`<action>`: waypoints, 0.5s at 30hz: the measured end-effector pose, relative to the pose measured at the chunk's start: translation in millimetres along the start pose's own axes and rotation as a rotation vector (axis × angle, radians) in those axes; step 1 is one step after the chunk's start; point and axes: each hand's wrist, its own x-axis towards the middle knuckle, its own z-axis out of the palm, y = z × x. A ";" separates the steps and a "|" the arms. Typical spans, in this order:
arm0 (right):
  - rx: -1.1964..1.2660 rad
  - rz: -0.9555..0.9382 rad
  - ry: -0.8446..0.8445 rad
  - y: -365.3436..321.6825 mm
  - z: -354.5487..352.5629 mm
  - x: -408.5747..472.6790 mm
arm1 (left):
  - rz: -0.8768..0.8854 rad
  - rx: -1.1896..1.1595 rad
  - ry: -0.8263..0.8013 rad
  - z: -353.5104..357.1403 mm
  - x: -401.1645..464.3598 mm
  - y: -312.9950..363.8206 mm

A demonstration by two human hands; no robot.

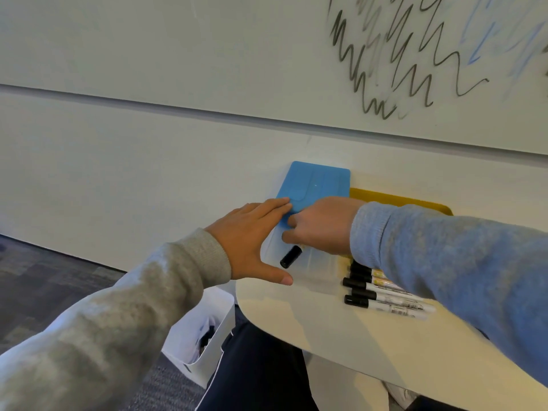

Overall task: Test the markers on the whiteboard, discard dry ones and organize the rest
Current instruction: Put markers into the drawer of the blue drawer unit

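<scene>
My right hand (320, 223) is closed around a black-capped marker (291, 256), whose cap end sticks out below the fingers over a clear plastic tray (314, 262). My left hand (252, 238) lies flat with fingers spread, resting on the left edge of that tray and touching the blue lid (315, 185) that leans against the wall. Several white markers with black caps (382, 295) lie side by side on the white table (326, 330), partly hidden under my right sleeve. The whiteboard (207, 48) above carries black and blue scribbles (409, 54) at the upper right.
A yellow lid or tray (397, 198) sits behind my right forearm against the wall. A white bin (204, 330) stands on the grey carpet left of the table, with dark markers inside. My dark trouser leg (258, 369) is below the table edge.
</scene>
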 end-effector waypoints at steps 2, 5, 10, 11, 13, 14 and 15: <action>0.088 0.042 0.081 1.7 6.1 -2.3 | 0.013 -0.021 0.005 0.3 0.5 -1.5; 0.332 0.128 0.280 0.7 11.4 -13.7 | 0.034 -0.079 0.012 2.0 1.3 -5.8; 0.890 0.393 0.770 -9.1 4.5 -55.0 | 0.042 -0.100 0.031 4.4 0.2 -8.3; 0.966 0.434 0.861 -10.3 5.1 -65.4 | 0.036 -0.104 0.037 5.0 0.8 -7.3; 1.063 0.461 0.898 -10.8 13.7 -84.2 | 0.027 -0.131 0.065 5.7 2.6 -4.3; 1.072 0.458 0.855 -11.3 22.5 -92.0 | 0.019 -0.145 0.075 6.6 3.5 -2.8; 1.067 0.458 0.793 -12.3 34.0 -99.5 | 0.009 -0.149 0.078 7.2 4.3 -0.8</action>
